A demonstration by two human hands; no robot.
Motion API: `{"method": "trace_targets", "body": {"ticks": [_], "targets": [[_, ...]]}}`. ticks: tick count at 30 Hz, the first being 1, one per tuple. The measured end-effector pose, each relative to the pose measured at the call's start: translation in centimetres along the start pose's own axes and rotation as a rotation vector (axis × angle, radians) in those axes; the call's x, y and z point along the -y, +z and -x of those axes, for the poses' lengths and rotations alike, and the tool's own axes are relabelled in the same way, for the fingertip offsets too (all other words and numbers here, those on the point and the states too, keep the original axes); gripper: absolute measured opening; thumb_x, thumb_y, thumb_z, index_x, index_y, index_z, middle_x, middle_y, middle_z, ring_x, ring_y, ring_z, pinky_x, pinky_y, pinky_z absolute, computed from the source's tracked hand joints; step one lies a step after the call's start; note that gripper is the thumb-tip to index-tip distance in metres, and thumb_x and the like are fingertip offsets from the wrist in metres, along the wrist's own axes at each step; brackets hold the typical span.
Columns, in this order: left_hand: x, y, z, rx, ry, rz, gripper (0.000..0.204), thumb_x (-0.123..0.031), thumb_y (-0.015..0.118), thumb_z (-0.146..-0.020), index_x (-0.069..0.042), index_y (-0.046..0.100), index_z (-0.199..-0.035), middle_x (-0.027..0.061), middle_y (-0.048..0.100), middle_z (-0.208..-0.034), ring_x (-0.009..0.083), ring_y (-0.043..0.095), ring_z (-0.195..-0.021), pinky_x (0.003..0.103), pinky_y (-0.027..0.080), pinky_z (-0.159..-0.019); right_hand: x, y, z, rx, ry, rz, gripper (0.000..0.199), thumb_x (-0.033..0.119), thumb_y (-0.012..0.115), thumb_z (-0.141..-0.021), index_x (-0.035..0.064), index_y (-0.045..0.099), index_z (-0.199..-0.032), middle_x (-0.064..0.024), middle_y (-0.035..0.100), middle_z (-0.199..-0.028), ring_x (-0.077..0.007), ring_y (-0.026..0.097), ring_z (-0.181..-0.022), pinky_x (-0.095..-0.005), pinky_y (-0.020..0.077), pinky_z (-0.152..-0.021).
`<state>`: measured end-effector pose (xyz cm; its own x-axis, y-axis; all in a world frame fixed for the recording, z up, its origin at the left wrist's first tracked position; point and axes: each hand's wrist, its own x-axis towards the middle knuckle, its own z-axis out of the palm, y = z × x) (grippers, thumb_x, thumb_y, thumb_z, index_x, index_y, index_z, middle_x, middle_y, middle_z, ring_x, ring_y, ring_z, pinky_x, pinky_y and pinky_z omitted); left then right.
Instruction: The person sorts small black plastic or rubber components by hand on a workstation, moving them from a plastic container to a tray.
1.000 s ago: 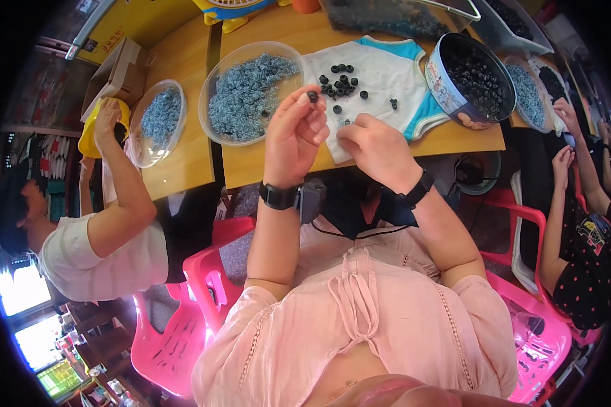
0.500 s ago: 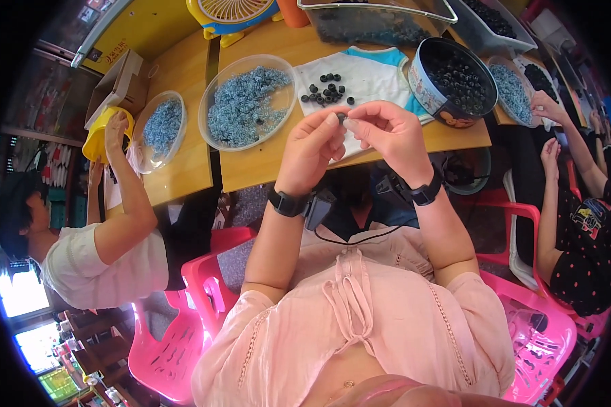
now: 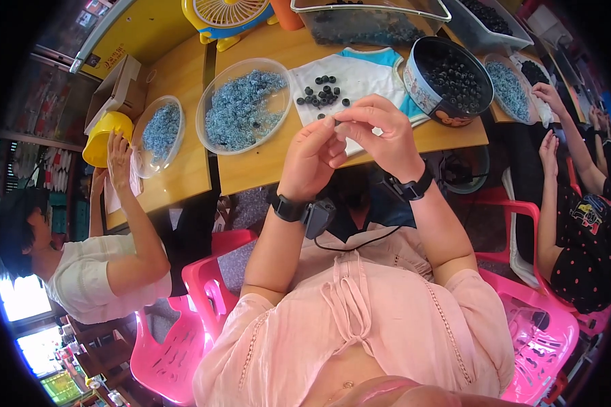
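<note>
Pinching something too small to make out, a seated person's left hand [image 3: 311, 157] and right hand [image 3: 380, 132] meet fingertip to fingertip above the near edge of the wooden worktop [image 3: 265, 166]; both sets of fingers are drawn together on it. Just beyond the hands, a white cloth [image 3: 360, 78] carries a small pile of dark beads [image 3: 322, 93]. Left of the cloth sits a clear bowl of blue pieces [image 3: 243, 105], right of it a round tin of dark beads [image 3: 448, 78]. The work appears to be mid-assembly of one piece; setting it down and taking another bead from the cloth would call for a short forward reach.
</note>
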<state>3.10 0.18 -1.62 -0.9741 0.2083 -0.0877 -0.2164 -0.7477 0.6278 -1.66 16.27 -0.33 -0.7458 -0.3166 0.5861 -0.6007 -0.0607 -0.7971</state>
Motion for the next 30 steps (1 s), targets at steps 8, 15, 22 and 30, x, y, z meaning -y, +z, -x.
{"method": "trace_targets", "body": {"ticks": [8, 15, 22, 30], "targets": [[0.5, -0.8, -0.6, 0.051, -0.036, -0.013, 0.019, -0.022, 0.058, -0.101, -0.004, 0.065, -0.103, 0.0001, 0.062, -0.087, 0.0060, 0.046, -0.067, 0.021, 0.038, -0.055, -0.7, -0.8, -0.5, 0.036, -0.003, 0.057, 0.013, 0.010, 0.067, -0.093, 0.0022, 0.073, -0.101, -0.0071, 0.066, -0.094, -0.0148, 0.063, -0.083, -0.0253, 0.0501, -0.070], [-1.3, -0.8, -0.6, 0.018, 0.085, -0.062, 0.023, -0.012, 0.059, -0.098, 0.000, 0.064, -0.117, 0.0058, 0.067, -0.096, 0.0047, 0.045, -0.065, 0.020, 0.039, -0.054, -3.0, -4.5, -0.9, -0.058, 0.235, 0.414, 0.016, 0.013, 0.064, -0.093, 0.0023, 0.072, -0.103, -0.0112, 0.067, -0.092, -0.0224, 0.065, -0.080, -0.0311, 0.0503, -0.071], [-1.7, -1.0, -0.7, -0.011, 0.108, -0.203, 0.030, -0.009, 0.060, -0.096, 0.001, 0.062, -0.124, 0.0110, 0.069, -0.103, 0.0058, 0.051, -0.063, 0.020, 0.042, -0.055, -4.7, -4.4, -0.1, 0.075, 0.220, 0.689, 0.019, 0.013, 0.061, -0.092, 0.0038, 0.071, -0.104, -0.0171, 0.067, -0.096, -0.0362, 0.064, -0.092, -0.0409, 0.0515, -0.081], [-1.9, -1.9, -0.8, -0.003, 0.130, -0.205, 0.031, -0.008, 0.058, -0.097, 0.005, 0.060, -0.125, 0.0079, 0.064, -0.099, 0.0068, 0.050, -0.069, 0.021, 0.040, -0.057, -5.1, -4.5, 0.1, 0.097, 0.220, 0.709, 0.019, 0.009, 0.060, -0.090, 0.0050, 0.071, -0.104, -0.0177, 0.065, -0.093, -0.0367, 0.064, -0.090, -0.0422, 0.0513, -0.080]]}}
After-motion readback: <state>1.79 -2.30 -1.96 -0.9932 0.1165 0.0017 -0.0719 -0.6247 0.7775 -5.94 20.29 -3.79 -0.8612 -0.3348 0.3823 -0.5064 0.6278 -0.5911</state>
